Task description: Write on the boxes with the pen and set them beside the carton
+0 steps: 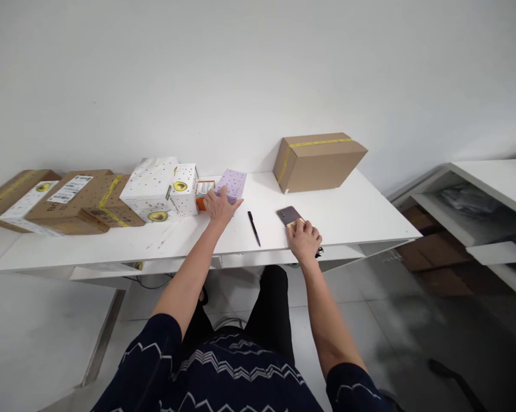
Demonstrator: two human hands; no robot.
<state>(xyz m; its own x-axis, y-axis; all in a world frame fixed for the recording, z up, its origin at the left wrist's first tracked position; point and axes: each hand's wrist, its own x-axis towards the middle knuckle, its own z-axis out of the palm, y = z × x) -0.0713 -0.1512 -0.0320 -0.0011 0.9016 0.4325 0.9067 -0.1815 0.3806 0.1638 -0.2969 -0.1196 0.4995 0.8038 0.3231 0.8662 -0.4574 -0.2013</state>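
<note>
My left hand [220,207] reaches over the near end of a lilac box with dark dots [234,182], fingers spread and touching it. Just left of that hand stands a small orange and white box [201,203], partly covered by my fingers. My right hand [303,240] is closed, its curled fingers over the near end of a dark smartphone [289,214]. A yellowish patch shows by the fingertips; what it is, I cannot tell. Between the hands lies a black pen [254,229] on the white table [335,220].
Brown cartons [69,200] and white avocado-print boxes [153,189] line the table's left side. A taped brown carton [322,163] stands at the back right against the wall. To the right is a white shelf unit [489,177] with cartons inside. Beneath the tabletop run shelf compartments.
</note>
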